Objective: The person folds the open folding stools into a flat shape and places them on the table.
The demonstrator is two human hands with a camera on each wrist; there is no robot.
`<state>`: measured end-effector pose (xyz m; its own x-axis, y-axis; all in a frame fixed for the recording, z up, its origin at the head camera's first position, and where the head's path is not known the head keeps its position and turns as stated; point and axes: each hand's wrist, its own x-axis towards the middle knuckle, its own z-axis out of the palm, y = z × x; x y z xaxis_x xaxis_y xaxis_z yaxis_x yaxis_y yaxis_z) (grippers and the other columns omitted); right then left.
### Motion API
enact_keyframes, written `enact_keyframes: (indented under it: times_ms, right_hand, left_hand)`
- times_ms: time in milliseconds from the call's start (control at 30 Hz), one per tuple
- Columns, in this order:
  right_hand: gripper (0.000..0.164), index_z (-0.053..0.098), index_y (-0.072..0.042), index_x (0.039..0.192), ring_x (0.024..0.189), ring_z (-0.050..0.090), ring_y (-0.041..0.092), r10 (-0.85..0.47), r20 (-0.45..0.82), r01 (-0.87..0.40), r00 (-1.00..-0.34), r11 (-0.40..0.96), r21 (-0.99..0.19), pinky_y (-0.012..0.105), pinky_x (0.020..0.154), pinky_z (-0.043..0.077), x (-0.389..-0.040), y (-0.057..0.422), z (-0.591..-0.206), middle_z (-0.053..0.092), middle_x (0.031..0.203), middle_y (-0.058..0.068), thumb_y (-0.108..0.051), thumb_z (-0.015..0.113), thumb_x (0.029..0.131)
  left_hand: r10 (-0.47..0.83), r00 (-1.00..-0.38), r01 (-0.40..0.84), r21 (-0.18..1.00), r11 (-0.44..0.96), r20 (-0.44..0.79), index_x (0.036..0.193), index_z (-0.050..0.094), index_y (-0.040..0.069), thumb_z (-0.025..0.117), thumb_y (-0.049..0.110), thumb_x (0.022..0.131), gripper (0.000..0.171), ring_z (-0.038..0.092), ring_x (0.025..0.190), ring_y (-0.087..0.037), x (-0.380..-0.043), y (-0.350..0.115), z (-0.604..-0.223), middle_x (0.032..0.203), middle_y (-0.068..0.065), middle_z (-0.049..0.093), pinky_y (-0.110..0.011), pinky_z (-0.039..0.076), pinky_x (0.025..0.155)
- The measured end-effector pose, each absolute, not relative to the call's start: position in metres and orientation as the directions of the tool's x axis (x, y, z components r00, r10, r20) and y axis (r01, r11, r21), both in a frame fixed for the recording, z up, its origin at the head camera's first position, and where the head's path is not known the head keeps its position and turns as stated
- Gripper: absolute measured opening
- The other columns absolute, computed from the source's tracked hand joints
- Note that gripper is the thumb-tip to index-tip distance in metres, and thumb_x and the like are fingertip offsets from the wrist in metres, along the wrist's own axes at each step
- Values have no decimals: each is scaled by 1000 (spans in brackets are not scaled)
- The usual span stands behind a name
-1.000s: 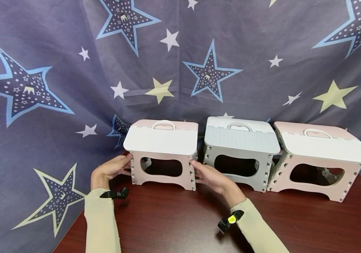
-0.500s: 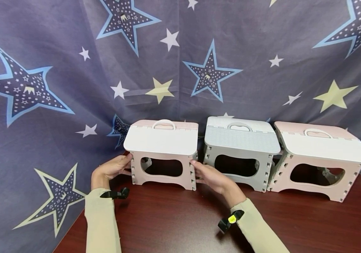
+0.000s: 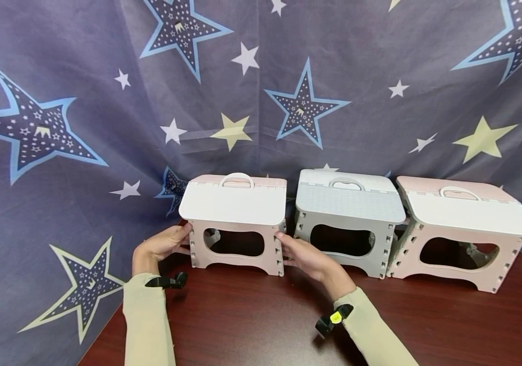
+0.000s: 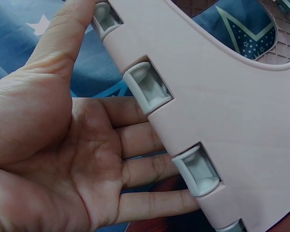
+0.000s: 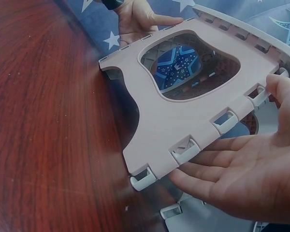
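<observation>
A pink folding step stool (image 3: 233, 256) with a white top and a carry handle stands at the left of the table. My left hand (image 3: 162, 244) is at its left side: the thumb touches the front edge, while straight fingers reach behind the leg panel. In the left wrist view, the open palm of that hand (image 4: 94, 145) shows beside the hinged edge. At the opposite side is my right hand (image 3: 307, 256), thumb on the front edge and fingers extended along the side. The right wrist view shows this hand (image 5: 246, 164) against the stool's pink panel (image 5: 159, 121).
A grey-blue folding stool (image 3: 350, 203) stands just right of my right hand. Farther right is another pink stool (image 3: 462, 208) with a white front top. A star-patterned curtain (image 3: 224, 76) hangs behind and left of the dark red table (image 3: 252, 315).
</observation>
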<state>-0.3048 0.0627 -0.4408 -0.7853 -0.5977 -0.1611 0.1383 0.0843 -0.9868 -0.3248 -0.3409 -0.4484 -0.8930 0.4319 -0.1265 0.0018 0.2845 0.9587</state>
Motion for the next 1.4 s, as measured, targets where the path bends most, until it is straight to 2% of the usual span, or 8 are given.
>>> enact_keyframes:
  times_ms: [200,400,667,967,1400]
  right_hand:
    - [73,30,5,155,149,36,40,-593,-161,142,-789,79,-987,54,122,31,-305,62,-441,40,157,28,-50,39,108]
    - [73,29,5,156,149,35,41,-592,-162,146,-789,75,-986,55,123,30,-304,62,-441,39,158,29,-49,40,108]
    - [76,26,5,157,150,31,43,-598,-161,147,-785,73,-986,56,123,28,-305,62,-442,36,159,29,-51,40,107]
    - [76,27,5,156,150,32,43,-603,-157,151,-782,62,-987,56,123,28,-305,61,-443,36,159,29,-51,40,107]
    - [76,22,5,158,152,28,43,-619,-157,168,-769,42,-985,57,124,25,-307,61,-445,32,160,29,-50,38,108]
  left_hand:
    - [435,-892,2,961,277,-124,143,40,-18,38,63,103,91,68,107,-11,-325,-341,-449,118,-3,72,-53,55,100]
    - [435,-892,9,960,281,-120,144,40,-18,37,65,102,92,67,108,-12,-326,-341,-450,123,-10,71,-53,54,100]
    - [441,-890,17,959,284,-115,143,41,-18,37,66,101,95,68,107,-11,-326,-341,-450,116,-1,73,-52,54,100]
    - [429,-896,16,958,287,-113,144,39,-18,36,69,99,98,67,107,-12,-324,-339,-449,125,-14,70,-50,55,99]
    - [441,-891,22,959,281,-108,145,37,-18,36,71,97,100,67,108,-12,-325,-340,-450,121,-8,71,-51,55,99]
